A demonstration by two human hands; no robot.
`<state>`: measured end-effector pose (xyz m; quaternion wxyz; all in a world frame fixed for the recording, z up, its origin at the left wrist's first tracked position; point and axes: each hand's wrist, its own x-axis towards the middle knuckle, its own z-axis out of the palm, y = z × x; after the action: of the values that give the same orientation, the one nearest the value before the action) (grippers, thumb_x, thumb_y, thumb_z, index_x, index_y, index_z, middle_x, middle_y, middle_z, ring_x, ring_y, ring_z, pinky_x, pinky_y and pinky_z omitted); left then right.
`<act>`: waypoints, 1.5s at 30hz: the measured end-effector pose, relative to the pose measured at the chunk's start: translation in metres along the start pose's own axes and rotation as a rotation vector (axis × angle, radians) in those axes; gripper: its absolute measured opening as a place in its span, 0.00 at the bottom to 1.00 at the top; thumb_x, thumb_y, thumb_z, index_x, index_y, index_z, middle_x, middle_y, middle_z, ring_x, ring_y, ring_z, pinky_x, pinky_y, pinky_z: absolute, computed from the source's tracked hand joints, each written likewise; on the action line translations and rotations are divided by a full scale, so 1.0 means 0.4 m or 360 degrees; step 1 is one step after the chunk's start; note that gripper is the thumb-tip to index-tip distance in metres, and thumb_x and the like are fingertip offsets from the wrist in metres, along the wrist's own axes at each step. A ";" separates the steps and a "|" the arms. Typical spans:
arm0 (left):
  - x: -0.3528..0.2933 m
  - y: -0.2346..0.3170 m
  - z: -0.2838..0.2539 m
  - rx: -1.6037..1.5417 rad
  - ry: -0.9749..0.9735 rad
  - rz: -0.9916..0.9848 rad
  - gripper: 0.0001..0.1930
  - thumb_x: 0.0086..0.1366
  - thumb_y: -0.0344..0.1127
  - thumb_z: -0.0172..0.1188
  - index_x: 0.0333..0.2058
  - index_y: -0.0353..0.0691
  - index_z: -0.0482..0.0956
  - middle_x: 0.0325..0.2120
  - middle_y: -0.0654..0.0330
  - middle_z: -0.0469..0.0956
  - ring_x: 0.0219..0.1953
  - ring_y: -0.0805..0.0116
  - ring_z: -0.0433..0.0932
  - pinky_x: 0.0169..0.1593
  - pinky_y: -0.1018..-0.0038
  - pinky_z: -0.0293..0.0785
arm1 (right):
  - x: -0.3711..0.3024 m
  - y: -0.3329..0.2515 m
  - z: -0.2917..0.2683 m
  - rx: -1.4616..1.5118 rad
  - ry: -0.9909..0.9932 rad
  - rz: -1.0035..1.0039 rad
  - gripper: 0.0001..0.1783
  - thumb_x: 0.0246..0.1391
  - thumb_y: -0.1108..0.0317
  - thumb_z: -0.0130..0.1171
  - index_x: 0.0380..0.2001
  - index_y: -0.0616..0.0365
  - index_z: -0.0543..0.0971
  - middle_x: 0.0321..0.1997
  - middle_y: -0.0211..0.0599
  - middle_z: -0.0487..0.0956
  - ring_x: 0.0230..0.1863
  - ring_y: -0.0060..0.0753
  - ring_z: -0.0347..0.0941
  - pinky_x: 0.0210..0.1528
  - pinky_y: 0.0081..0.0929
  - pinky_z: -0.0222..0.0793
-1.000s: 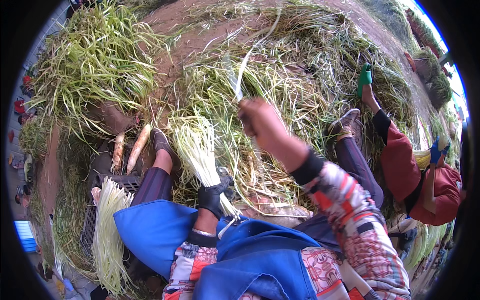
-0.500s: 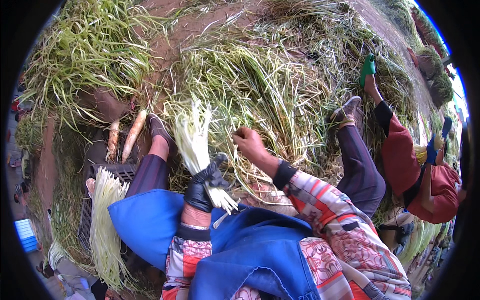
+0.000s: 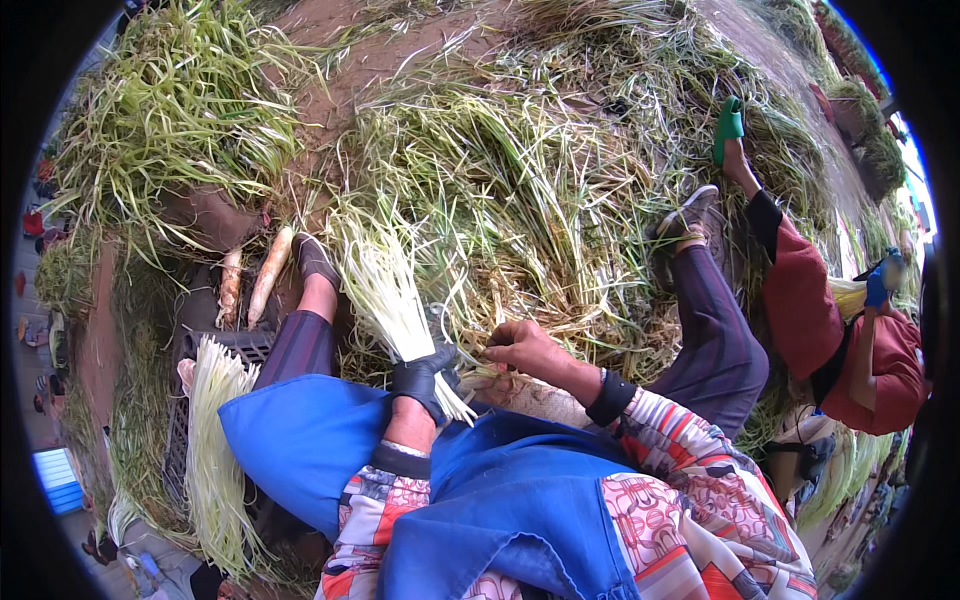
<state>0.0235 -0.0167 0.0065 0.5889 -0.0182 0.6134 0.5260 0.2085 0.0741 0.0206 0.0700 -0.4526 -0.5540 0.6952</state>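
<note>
My left hand, in a black glove, is closed round a bunch of pale chives. Their long leaves fan out away from me, and the white cut ends poke out below the fist, over the blue apron. Just to its right is my bare right hand, its fingers drawn together in a pinch. Thin strands lie around those fingertips, but whether they hold one is too small to tell. In front of both hands spreads a heap of loose green leaves.
At my left, a larger bundle of pale leaves rests against a dark plastic crate. Two pale, thick root-like pieces lie beside my left foot. Another leafy pile rises behind them. A person in red sits at the right.
My right hand has come down toward me, close to the left one. The left hand has turned slightly and shifted a little right, with the bunch still in its grip.
</note>
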 end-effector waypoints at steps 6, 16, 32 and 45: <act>0.036 -0.056 -0.002 -0.0079 0.0094 -0.0428 0.09 0.54 0.27 0.66 0.29 0.44 0.74 0.14 0.65 0.69 0.12 0.68 0.66 0.16 0.71 0.64 | -0.012 0.035 0.035 0.0625 -0.0057 0.0486 0.09 0.52 0.66 0.63 0.29 0.61 0.77 0.22 0.32 0.75 0.20 0.24 0.71 0.20 0.21 0.65; 0.057 -0.061 -0.015 -0.0137 -0.0172 -0.0407 0.11 0.53 0.24 0.66 0.33 0.44 0.77 0.18 0.66 0.73 0.17 0.69 0.72 0.20 0.74 0.69 | 0.040 0.025 0.055 0.0711 -0.0063 0.0509 0.14 0.51 0.62 0.67 0.30 0.61 0.77 0.19 0.29 0.72 0.18 0.22 0.68 0.17 0.22 0.62; 0.071 0.129 -0.104 -0.1094 -0.0554 -0.0184 0.07 0.61 0.31 0.60 0.39 0.38 0.77 0.18 0.69 0.70 0.21 0.76 0.68 0.34 0.73 0.70 | -0.089 0.219 -0.385 -0.2100 0.0546 -0.0155 0.03 0.47 0.73 0.57 0.23 0.59 0.74 0.31 0.44 0.74 0.30 0.43 0.76 0.33 0.36 0.74; 0.025 0.137 -0.048 -0.0814 -0.0541 -0.0187 0.16 0.63 0.26 0.57 0.50 0.38 0.73 0.30 0.65 0.77 0.24 0.81 0.72 0.33 0.76 0.73 | 0.003 -0.084 -0.083 -0.0357 -0.0189 -0.0343 0.26 0.60 0.55 0.56 0.56 0.58 0.72 0.51 0.46 0.78 0.47 0.36 0.77 0.50 0.30 0.73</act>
<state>-0.0280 0.0009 0.0285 0.6886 -0.1129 0.3520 0.6238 0.2175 0.1109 0.0488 0.0604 -0.3537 -0.6768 0.6429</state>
